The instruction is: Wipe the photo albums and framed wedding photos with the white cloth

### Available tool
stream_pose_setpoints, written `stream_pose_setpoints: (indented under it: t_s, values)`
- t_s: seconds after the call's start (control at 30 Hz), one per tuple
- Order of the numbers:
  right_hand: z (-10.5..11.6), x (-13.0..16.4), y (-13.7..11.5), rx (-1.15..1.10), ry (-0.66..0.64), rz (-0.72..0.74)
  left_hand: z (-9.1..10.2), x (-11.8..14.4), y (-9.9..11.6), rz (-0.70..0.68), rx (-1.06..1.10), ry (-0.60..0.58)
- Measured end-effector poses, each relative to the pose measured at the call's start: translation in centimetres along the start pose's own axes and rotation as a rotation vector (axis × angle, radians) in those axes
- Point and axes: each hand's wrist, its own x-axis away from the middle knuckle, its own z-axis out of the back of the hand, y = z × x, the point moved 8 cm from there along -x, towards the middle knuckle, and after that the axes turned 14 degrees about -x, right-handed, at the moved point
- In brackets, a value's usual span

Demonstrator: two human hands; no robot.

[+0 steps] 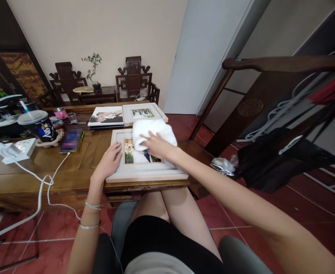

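Head view, right hand: the right hand (156, 146) lies with fingers spread on a white cloth (153, 131), pressing it on the glass of the white picture frame (144, 173)
Left hand: the left hand (109, 161) rests flat, fingers loosely together, on the left border of this frame
Frame edges: the near edge of the frame reaches a little over the front edge of the wooden table (42, 171)
Beyond the hands: a second framed photo (143, 113) and an unframed print (106, 116) lie just behind the cloth
Left of the left hand: bare table, then a white cable (46, 180) and a phone (70, 140)
Right of the right hand: the table ends; a dark chair (270, 114) stands well apart over open red floor
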Motion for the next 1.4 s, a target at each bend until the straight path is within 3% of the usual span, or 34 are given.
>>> stream_pose_setpoints:
  t_s: [0.2,0.3,0.43,0.57,0.7,0.83,0.97,1.23,1.3,1.4]
  values:
    - [0.6,8.3,-4.9,-0.109,-0.261,0.079,-0.1,0.1,0.2,0.014,-0.022,-0.008]
    - [1.1,10.2,-7.2,-0.118,-0.275,0.105,-0.2,0.1,0.0,0.013,-0.025,-0.002]
    - [0.0,8.6,-7.8,-0.094,-0.173,0.105,-0.4,0.1,-0.3,-0.013,-0.026,0.001]
    - [-1.1,3.9,-3.9,-0.081,-0.038,0.038,-0.5,0.1,-0.4,-0.028,-0.015,-0.015]
    - [-0.4,-1.5,0.8,-0.048,0.083,-0.015,-0.3,0.1,-0.3,-0.016,-0.004,-0.022]
    - [0.2,-4.3,1.6,-0.047,0.086,-0.041,0.2,0.0,-0.2,-0.006,0.012,0.014]
    - [-0.1,-2.2,-1.4,-0.079,0.005,0.034,0.4,0.0,-0.2,0.008,0.015,0.039]
    - [0.2,8.1,-8.1,-0.188,-0.289,0.197,0.0,0.1,0.0,0.007,0.011,0.022]
    - [0.3,8.7,-8.9,-0.195,-0.276,0.2,0.0,0.1,0.0,0.01,0.028,0.018]
    - [-0.3,6.9,-8.6,-0.19,-0.198,0.166,0.3,0.3,0.0,0.033,0.071,0.025]
